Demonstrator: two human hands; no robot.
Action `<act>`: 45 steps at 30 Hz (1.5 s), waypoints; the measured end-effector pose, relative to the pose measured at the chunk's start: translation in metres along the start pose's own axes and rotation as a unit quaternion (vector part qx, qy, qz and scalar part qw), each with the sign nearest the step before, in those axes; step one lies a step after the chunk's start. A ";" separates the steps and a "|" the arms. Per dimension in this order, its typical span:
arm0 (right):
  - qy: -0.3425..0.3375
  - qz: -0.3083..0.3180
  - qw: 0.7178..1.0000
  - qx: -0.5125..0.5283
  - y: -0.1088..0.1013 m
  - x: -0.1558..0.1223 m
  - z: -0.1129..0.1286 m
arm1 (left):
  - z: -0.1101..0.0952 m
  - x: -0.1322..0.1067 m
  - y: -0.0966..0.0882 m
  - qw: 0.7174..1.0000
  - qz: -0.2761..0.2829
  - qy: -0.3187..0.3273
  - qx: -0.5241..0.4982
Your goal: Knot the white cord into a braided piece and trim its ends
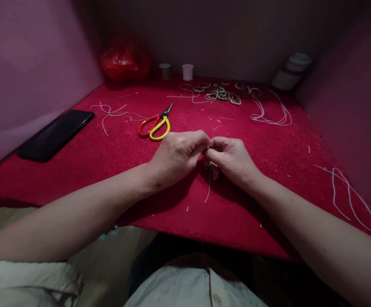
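My left hand (183, 151) and my right hand (231, 160) meet fingertip to fingertip over the red cloth, both closed in a pinch. A thin green cord (209, 183) hangs from under the right fingers, its loose end reaching toward the front of the table. The part of the cord between the fingertips is hidden. Just beyond my left hand lies a pair of scissors (159, 121) with one red and one yellow handle loop, blades pointing away.
A black phone (56, 134) lies at the left. Knotted green and white cord pieces (222, 94), a red plastic bag (124, 62), a pink cup (188, 72), a greenish cup (165, 72) and a white bottle (290, 72) are at the back. A loose white cord (349, 187) lies right.
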State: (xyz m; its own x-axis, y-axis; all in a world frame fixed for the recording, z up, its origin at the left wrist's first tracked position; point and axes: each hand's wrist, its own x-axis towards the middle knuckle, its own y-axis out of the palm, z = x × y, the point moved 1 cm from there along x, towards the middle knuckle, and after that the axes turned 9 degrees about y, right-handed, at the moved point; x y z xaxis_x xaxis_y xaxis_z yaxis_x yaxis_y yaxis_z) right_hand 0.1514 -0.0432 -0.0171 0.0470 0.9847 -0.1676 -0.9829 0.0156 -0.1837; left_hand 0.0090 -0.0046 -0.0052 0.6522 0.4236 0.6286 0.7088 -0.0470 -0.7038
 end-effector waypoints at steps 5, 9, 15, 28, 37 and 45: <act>-0.026 -0.013 0.999 -0.029 0.001 0.001 -0.005 | -0.002 0.001 -0.001 0.999 0.009 -0.019 -0.024; -0.060 -0.020 0.997 -0.043 0.002 0.001 -0.009 | -0.002 0.001 -0.001 0.997 0.009 -0.048 -0.055; -0.047 -0.009 0.999 -0.011 0.001 -0.001 -0.004 | -0.001 0.002 -0.001 0.990 -0.002 -0.086 -0.109; -0.037 0.060 0.990 0.120 -0.006 0.005 -0.010 | 0.004 0.014 -0.014 0.871 0.104 -0.351 -0.326; -0.034 0.052 0.991 0.122 -0.005 0.007 -0.010 | 0.005 0.012 -0.008 0.869 0.110 -0.338 -0.345; -0.028 0.038 0.992 0.115 -0.003 0.006 -0.010 | 0.001 0.012 -0.003 0.875 0.111 -0.336 -0.332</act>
State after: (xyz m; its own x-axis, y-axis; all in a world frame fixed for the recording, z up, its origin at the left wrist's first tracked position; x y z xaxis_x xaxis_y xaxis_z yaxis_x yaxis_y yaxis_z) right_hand 0.1566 -0.0389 -0.0271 -0.0318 0.9927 -0.1164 -0.9982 -0.0256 0.0539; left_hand 0.0145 0.0014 0.0044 0.6474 0.7621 0.0077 0.7292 -0.6164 -0.2971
